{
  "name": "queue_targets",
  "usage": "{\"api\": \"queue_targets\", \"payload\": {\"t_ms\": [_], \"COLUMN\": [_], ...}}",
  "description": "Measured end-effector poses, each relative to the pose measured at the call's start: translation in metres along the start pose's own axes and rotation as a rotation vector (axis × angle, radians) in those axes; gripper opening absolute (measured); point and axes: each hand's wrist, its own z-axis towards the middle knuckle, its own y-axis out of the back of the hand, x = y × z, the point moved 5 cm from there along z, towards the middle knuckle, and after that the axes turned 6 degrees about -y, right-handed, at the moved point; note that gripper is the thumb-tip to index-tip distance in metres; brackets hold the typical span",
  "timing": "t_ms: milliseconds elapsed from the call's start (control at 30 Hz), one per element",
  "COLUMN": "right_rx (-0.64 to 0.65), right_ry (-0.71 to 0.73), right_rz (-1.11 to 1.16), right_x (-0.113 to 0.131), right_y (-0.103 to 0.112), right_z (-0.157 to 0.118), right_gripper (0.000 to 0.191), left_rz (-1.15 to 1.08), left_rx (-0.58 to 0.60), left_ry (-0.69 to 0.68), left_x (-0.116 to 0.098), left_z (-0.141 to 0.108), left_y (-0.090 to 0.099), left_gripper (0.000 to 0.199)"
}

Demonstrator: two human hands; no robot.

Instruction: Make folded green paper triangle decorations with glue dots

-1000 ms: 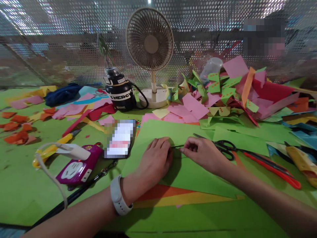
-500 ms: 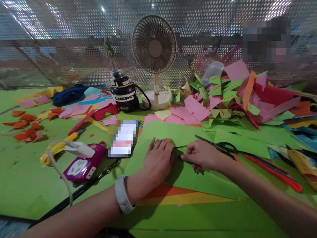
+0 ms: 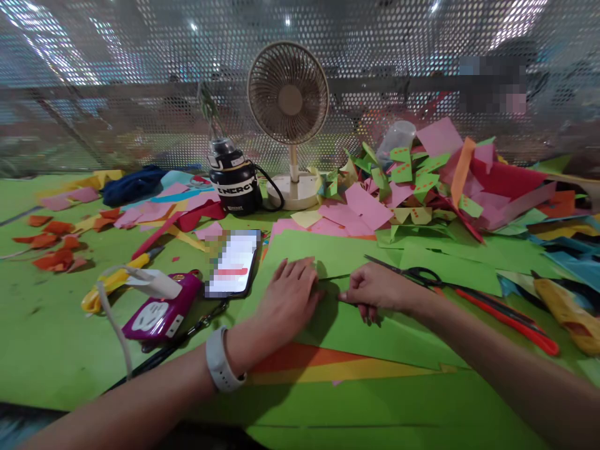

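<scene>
An uneven tug could crease the green paper [image 3: 389, 344] beneath an outstretched left grip [image 3: 285, 300] and curled right grip [image 3: 375, 287], contents unclear.

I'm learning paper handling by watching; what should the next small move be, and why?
Perhaps slide the right hand along the dark edge crossing the green paper: its curled fingers sit close to that edge, while the left hand lies on the paper.

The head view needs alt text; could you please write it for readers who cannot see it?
A person's left hand rests on green paper beside the curled right hand; scissors lie just beyond the latter. A desk fan and water bottle stand behind, between paper scraps.
</scene>
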Motion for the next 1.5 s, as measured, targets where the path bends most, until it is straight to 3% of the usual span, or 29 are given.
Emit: {"api": "queue_targets", "payload": {"t_ms": [67, 167, 333, 467, 1033, 1500], "right_rx": [-0.002, -0.011, 0.016, 0.036, 0.042, 0.029], "right_ry": [-0.004, -0.009, -0.014, -0.032, -0.033, 0.011], "right_rz": [-0.001, -0.019, -0.007, -0.003, -0.033, -0.040], "right_x": [0.001, 0.003, 0.006, 0.008, 0.002, 0.003], "right_y": [0.001, 0.002, 0.003, 0.004, 0.004, 0.003], "right_z": [-0.001, -0.002, -0.002, -0.002, 0.003, 0.003], "right_gripper": [0.028, 0.027, 0.031, 0.034, 0.049, 0.052], "left_rz": [0.003, -0.130, -0.552, -0.874, -1.027, -1.026], "left_rx": [0.004, 0.139, 0.426, 0.622, 0.714, 0.743], "left_ry": [0.013, 0.121, 0.347, 0.463, 0.532, 0.589], "left_x": [0.001, -0.001, -0.008, -0.012, -0.005, 0.022], "left_z": [0.001, 0.004, 0.008, 0.009, 0.002, -0.017], "left_y": [0.010, 0.014, -0.002, -0.014, -0.009, -0.007], "left_gripper": [0.011, 0.017, 0.045, 0.049, 0.051, 0.042]}}
